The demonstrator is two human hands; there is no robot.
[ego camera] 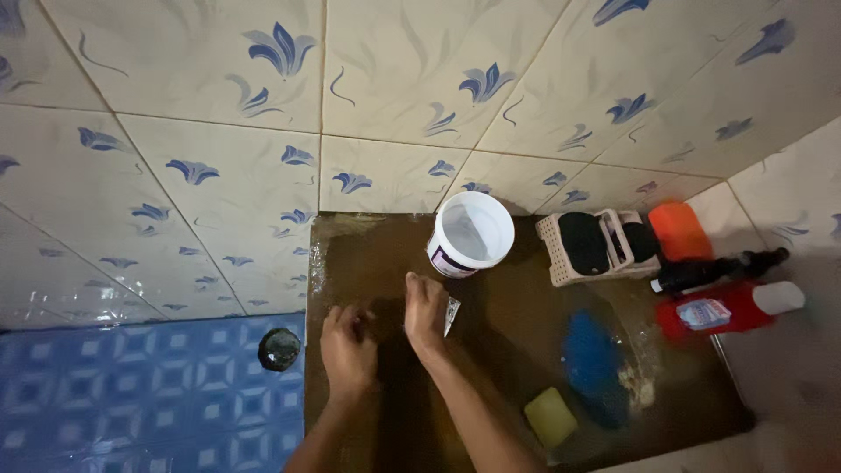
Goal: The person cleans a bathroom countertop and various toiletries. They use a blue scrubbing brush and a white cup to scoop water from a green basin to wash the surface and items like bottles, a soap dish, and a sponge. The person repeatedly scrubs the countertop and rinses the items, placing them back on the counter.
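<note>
Crouching over the wet brown slab [526, 350], I take the white bucket [470, 235] as my landmark: it stands upright at the slab's far edge, within reach. Below it, my right hand [427, 311] presses flat, fingers straight, with a small pale blade-like piece [451, 314] poking out beside it; whether I grip it, I cannot tell. Left of that, my left hand [348, 346] is curled loosely, holding nothing visible.

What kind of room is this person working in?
Most likely a bathroom or wash area. The walls are glazed tiles with blue flowers, a round floor drain sits in the blue floor tiles, and bottles, a white bucket and a yellow sponge lie around a wet brown patch.
</note>
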